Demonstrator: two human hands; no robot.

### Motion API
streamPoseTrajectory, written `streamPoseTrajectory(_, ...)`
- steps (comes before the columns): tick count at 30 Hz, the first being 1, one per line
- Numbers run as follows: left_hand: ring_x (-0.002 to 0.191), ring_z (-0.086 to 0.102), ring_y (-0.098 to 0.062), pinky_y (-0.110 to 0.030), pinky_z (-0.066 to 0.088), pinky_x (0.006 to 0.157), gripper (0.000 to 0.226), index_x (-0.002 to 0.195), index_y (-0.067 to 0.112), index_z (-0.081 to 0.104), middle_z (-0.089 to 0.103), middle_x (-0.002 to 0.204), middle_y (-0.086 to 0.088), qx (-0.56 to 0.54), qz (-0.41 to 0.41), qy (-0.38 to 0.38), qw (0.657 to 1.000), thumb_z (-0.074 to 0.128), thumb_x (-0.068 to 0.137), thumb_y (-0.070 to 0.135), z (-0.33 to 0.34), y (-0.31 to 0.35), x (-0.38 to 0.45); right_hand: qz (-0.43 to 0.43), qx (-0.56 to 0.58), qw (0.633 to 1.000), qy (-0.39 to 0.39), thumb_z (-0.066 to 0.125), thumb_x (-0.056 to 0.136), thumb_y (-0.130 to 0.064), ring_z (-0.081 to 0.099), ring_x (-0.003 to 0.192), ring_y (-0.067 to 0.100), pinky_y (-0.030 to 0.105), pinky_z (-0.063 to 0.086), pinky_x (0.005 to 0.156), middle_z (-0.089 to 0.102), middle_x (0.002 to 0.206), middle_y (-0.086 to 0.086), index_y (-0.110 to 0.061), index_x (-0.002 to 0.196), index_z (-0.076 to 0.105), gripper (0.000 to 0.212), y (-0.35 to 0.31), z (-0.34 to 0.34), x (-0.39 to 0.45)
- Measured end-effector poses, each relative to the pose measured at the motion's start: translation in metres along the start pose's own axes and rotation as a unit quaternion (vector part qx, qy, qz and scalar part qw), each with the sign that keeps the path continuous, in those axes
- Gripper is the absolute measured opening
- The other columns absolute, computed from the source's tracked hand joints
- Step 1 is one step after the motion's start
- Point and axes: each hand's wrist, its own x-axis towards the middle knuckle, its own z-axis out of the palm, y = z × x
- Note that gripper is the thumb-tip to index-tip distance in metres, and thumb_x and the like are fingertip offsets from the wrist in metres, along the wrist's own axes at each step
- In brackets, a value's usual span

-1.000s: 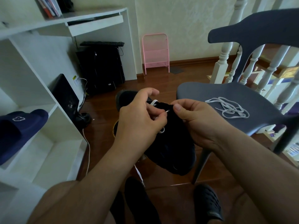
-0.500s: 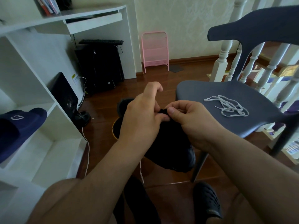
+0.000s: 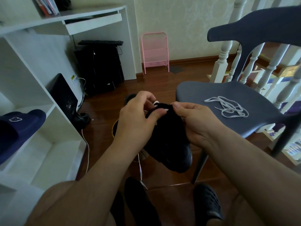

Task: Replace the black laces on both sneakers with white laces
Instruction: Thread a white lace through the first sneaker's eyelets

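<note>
1. Above the wooden floor (image 3: pixel 187 74), in the middle of the view, a black sneaker (image 3: pixel 169 139) is held up in the air between both hands, toe end lower and nearer the camera
2. The left hand (image 3: pixel 135 123) has its fingers curled at the top of the sneaker, thumb and forefinger pinching a white lace (image 3: pixel 156 102) where it shows at the eyelets
3. The right hand (image 3: pixel 195 121) grips the sneaker's upper edge from the other side, thumb on top and fingers wrapped round the side
4. A free end of the white lace hangs down below the left wrist toward the floor
5. A second white lace (image 3: pixel 228 108) lies in a loose tangle on the seat of the grey-blue chair (image 3: pixel 203 92), just right of the hands
6. On the left, a white shelf unit (image 3: pixel 32 88) holds a dark blue slipper (image 3: pixel 17 128)
7. A pink rack (image 3: pixel 155 52) leans on the far wall
</note>
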Motion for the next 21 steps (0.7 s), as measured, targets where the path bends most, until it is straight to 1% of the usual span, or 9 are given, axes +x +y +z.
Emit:
streamPoseTrajectory(1, 0.096, 0.062, -0.008, -0.034, 0.056, 0.081, 0.024, 0.106, 0.037, 0.056, 0.058, 0.1, 0.017, 0.003, -0.006, 0.022, 1.0, 0.071, 0.092, 0.048, -0.001, -0.002, 0.001, -0.008, 0.019, 1.0, 0.015, 0.063, 0.101, -0.009, 0.078, 0.075, 0.028, 0.036, 0.062, 0.06, 0.077, 0.097, 0.024, 0.004, 0.117, 0.07, 0.022, -0.003, 0.0, 0.001)
streamPoseTrajectory(3, 0.097, 0.057, -0.013, -0.035, 0.052, 0.077, 0.033, 0.1, 0.035, 0.051, 0.052, 0.1, 0.016, 0.023, -0.037, 0.043, 0.998, 0.065, 0.089, 0.062, -0.005, -0.007, -0.001, -0.024, 0.059, 0.998, 0.029, 0.061, 0.103, -0.01, 0.079, 0.079, 0.027, 0.036, 0.062, 0.06, 0.077, 0.101, 0.023, 0.003, 0.121, 0.069, 0.024, -0.009, -0.001, 0.002)
streamPoseTrajectory(5, 0.089, 0.056, -0.011, -0.033, 0.049, 0.068, 0.05, 0.099, 0.032, 0.044, 0.052, 0.1, 0.011, 0.021, -0.121, 0.003, 0.992, 0.068, 0.083, 0.072, -0.007, -0.012, -0.004, -0.032, 0.098, 0.994, 0.024, 0.058, 0.105, -0.011, 0.079, 0.084, 0.027, 0.036, 0.063, 0.062, 0.077, 0.104, 0.022, 0.002, 0.12, 0.069, 0.024, -0.014, -0.002, 0.001)
streamPoseTrajectory(8, 0.087, 0.06, -0.014, -0.034, 0.051, 0.067, 0.059, 0.108, 0.025, 0.042, 0.058, 0.104, 0.002, -0.036, -0.25, -0.087, 0.964, 0.076, 0.083, 0.066, -0.003, -0.02, -0.007, -0.039, 0.127, 0.991, 0.023, 0.058, 0.105, -0.015, 0.078, 0.093, 0.029, 0.04, 0.064, 0.071, 0.077, 0.108, 0.02, -0.001, 0.121, 0.07, 0.025, -0.016, -0.004, 0.001)
streamPoseTrajectory(11, 0.096, 0.07, -0.021, -0.047, 0.063, 0.084, 0.044, 0.118, 0.022, 0.054, 0.068, 0.11, -0.001, -0.173, -0.331, -0.103, 0.922, 0.076, 0.092, 0.05, 0.006, -0.025, -0.007, -0.045, 0.118, 0.992, 0.019, 0.058, 0.105, -0.017, 0.077, 0.1, 0.028, 0.042, 0.064, 0.08, 0.077, 0.113, 0.018, -0.003, 0.122, 0.071, 0.026, -0.012, -0.002, 0.001)
streamPoseTrajectory(14, 0.092, 0.073, -0.024, -0.047, 0.063, 0.078, 0.006, 0.104, 0.028, 0.066, 0.075, 0.099, 0.0, -0.221, -0.274, 0.0, 0.936, 0.069, 0.1, 0.026, 0.014, -0.027, -0.006, -0.063, 0.087, 0.994, 0.003, 0.059, 0.104, -0.02, 0.076, 0.082, 0.015, 0.032, 0.062, 0.074, 0.077, 0.101, 0.01, -0.003, 0.11, 0.074, 0.023, -0.006, 0.003, -0.002)
streamPoseTrajectory(15, 0.09, 0.072, -0.025, -0.049, 0.061, 0.077, 0.006, 0.099, 0.029, 0.066, 0.074, 0.094, 0.0, -0.213, -0.245, 0.035, 0.945, 0.066, 0.1, 0.023, 0.016, -0.028, -0.006, -0.073, 0.083, 0.994, 0.005, 0.06, 0.104, -0.022, 0.069, 0.071, 0.011, 0.027, 0.059, 0.07, 0.074, 0.094, 0.008, -0.003, 0.102, 0.076, 0.025, -0.005, 0.003, -0.002)
streamPoseTrajectory(16, 0.089, 0.072, -0.024, -0.051, 0.061, 0.077, 0.008, 0.099, 0.031, 0.065, 0.073, 0.091, 0.002, -0.207, -0.221, 0.055, 0.952, 0.065, 0.1, 0.023, 0.016, -0.029, -0.007, -0.082, 0.083, 0.993, 0.006, 0.061, 0.103, -0.023, 0.064, 0.065, 0.01, 0.025, 0.057, 0.069, 0.071, 0.09, 0.008, -0.004, 0.097, 0.076, 0.025, -0.006, 0.004, -0.003)
streamPoseTrajectory(21, 0.08, 0.071, -0.007, -0.041, 0.062, 0.072, 0.005, 0.103, 0.039, 0.063, 0.072, 0.089, 0.011, -0.142, -0.118, 0.082, 0.979, 0.063, 0.103, 0.044, 0.014, -0.03, -0.011, -0.105, 0.053, 0.993, 0.019, 0.068, 0.095, -0.003, 0.073, 0.076, 0.018, 0.03, 0.062, 0.074, 0.077, 0.089, 0.011, -0.005, 0.096, 0.073, 0.006, -0.011, 0.003, -0.003)
